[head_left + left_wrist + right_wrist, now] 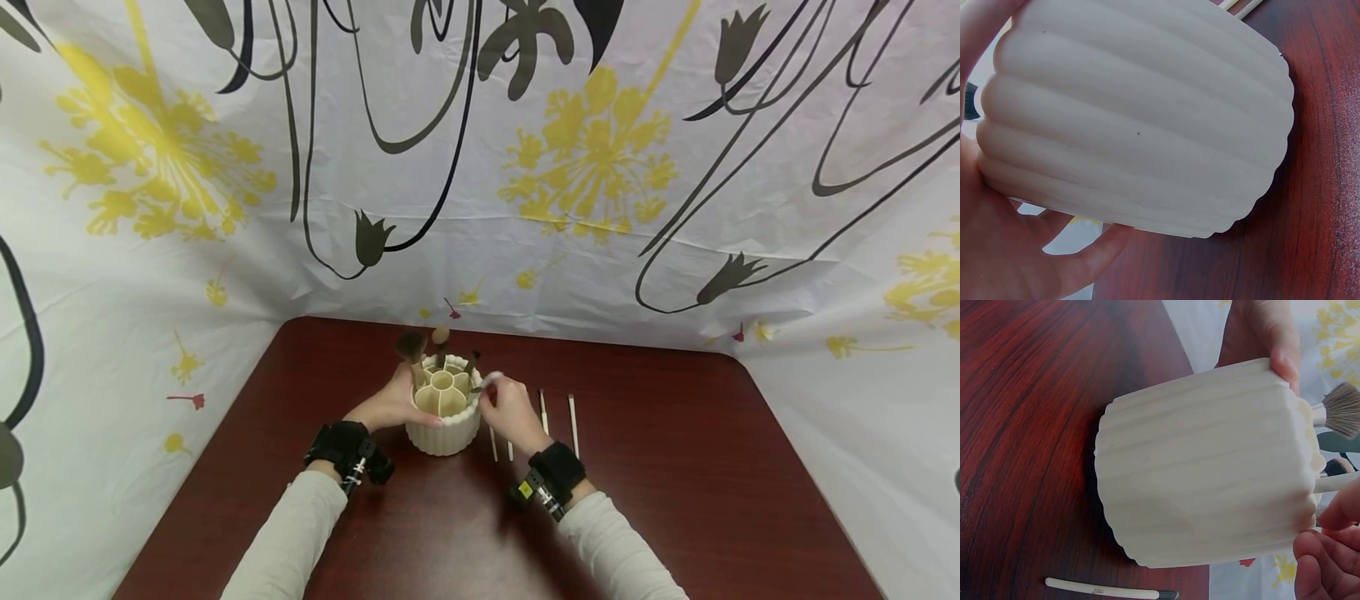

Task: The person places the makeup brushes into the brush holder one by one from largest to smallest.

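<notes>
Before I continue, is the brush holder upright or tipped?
Upright: in the head view, the brush holder stands on the table, its compartments facing up.

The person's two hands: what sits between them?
In the head view, the cream ribbed holder, with brushes in it, sits between the left hand and the right hand.

Arms (pixel 288 533) extended forward; left hand (pixel 392 404) gripping, thumb (pixel 427 418) outstretched; right hand (pixel 515 412) pinching, fingers (pixel 1330 565) curled.

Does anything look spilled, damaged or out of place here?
Nothing really stands out, apart from tiny dark specks on the ribbed brush holder, which stands upright; the loose makeup brushes lie on the table.
</notes>
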The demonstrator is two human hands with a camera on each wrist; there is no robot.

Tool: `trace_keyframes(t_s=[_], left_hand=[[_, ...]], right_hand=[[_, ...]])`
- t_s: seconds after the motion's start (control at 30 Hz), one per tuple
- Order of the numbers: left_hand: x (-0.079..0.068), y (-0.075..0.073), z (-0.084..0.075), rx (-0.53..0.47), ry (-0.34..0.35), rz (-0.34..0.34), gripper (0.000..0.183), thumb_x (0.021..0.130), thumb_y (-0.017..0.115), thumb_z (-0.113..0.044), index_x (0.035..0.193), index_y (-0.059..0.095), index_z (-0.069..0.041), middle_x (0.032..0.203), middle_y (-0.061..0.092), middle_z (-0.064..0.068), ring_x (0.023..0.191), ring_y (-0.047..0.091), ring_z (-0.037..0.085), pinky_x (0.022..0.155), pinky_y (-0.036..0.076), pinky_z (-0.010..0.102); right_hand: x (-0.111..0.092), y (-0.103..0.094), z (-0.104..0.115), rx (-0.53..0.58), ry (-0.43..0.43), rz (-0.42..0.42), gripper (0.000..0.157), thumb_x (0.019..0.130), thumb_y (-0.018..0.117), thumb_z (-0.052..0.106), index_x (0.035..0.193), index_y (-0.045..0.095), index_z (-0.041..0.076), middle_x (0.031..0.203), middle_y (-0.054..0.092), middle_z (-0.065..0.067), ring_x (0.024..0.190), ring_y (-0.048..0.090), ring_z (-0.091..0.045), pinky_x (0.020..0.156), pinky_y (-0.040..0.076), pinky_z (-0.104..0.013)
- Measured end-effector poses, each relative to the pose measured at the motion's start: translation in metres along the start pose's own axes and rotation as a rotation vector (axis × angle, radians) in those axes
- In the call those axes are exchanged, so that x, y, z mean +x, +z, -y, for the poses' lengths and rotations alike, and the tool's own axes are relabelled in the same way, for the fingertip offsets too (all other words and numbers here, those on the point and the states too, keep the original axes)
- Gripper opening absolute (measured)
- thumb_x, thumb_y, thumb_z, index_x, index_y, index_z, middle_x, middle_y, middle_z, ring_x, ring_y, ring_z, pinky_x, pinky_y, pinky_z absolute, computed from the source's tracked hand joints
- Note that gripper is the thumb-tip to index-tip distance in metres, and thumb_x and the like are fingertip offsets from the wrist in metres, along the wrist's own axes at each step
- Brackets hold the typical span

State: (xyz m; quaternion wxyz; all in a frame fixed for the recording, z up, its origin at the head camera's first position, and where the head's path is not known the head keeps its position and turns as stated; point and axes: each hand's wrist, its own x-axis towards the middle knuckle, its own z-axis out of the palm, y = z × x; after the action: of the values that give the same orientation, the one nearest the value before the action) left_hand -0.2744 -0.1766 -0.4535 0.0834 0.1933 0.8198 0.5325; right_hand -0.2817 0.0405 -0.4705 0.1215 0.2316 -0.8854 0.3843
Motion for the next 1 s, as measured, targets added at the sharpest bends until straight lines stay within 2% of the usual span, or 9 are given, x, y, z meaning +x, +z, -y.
trace_keyframes(t_s=[0.17, 0.37, 0.5, 0.7, 1.0], left_hand=[[0.002, 0.001, 0.004, -0.008, -0.001, -0.003, 0.106, 0.062, 0.081, -0.006, 0.139, 0.009, 0.003, 0.139, 0.019, 0.027, 0.127, 0.026, 0.038, 0.105, 0.019, 0.051], [0.012, 0.004, 0.027, 0.032, 0.028, -0.030, 0.104, 0.058, 0.085, -0.011, 0.138, 0.018, 0.002, 0.135, 0.028, 0.022, 0.123, 0.034, 0.033, 0.103, 0.024, 0.048], [0.014, 0.005, 0.037, 0.056, -0.001, -0.036, 0.110, 0.058, 0.086, -0.018, 0.140, 0.015, -0.001, 0.138, 0.025, 0.020, 0.126, 0.031, 0.031, 0.104, 0.023, 0.047], [0.013, 0.005, 0.039, 0.050, -0.032, -0.033, 0.117, 0.057, 0.086, -0.024, 0.141, 0.009, 0.000, 0.141, 0.018, 0.022, 0.129, 0.024, 0.033, 0.106, 0.019, 0.048], [0.013, 0.004, 0.035, 0.057, -0.029, -0.026, 0.116, 0.057, 0.086, -0.022, 0.142, 0.009, -0.001, 0.141, 0.020, 0.021, 0.128, 0.027, 0.033, 0.105, 0.020, 0.049]], right_hand=[[-0.001, -0.001, 0.001, 0.006, 0.014, 0.017, 0.008, 0.080, 0.055, 0.000, 0.087, 0.059, 0.001, 0.073, 0.061, -0.007, 0.060, 0.053, -0.010, 0.051, 0.043, -0.020], [-0.002, -0.002, -0.002, -0.017, 0.018, 0.014, 0.008, 0.079, 0.056, 0.000, 0.086, 0.060, 0.002, 0.074, 0.061, -0.005, 0.061, 0.054, -0.010, 0.053, 0.044, -0.020], [-0.003, -0.004, -0.006, -0.026, 0.033, 0.016, 0.009, 0.080, 0.057, 0.002, 0.088, 0.062, 0.003, 0.075, 0.062, -0.005, 0.063, 0.055, -0.011, 0.055, 0.045, -0.022], [-0.009, -0.007, -0.021, -0.048, 0.069, 0.020, 0.013, 0.080, 0.058, 0.002, 0.091, 0.063, 0.000, 0.077, 0.062, -0.006, 0.064, 0.055, -0.011, 0.056, 0.045, -0.023], [-0.022, -0.012, -0.040, -0.084, 0.114, 0.056, 0.013, 0.080, 0.058, 0.002, 0.092, 0.063, -0.003, 0.079, 0.064, -0.008, 0.067, 0.058, -0.013, 0.058, 0.048, -0.026]])
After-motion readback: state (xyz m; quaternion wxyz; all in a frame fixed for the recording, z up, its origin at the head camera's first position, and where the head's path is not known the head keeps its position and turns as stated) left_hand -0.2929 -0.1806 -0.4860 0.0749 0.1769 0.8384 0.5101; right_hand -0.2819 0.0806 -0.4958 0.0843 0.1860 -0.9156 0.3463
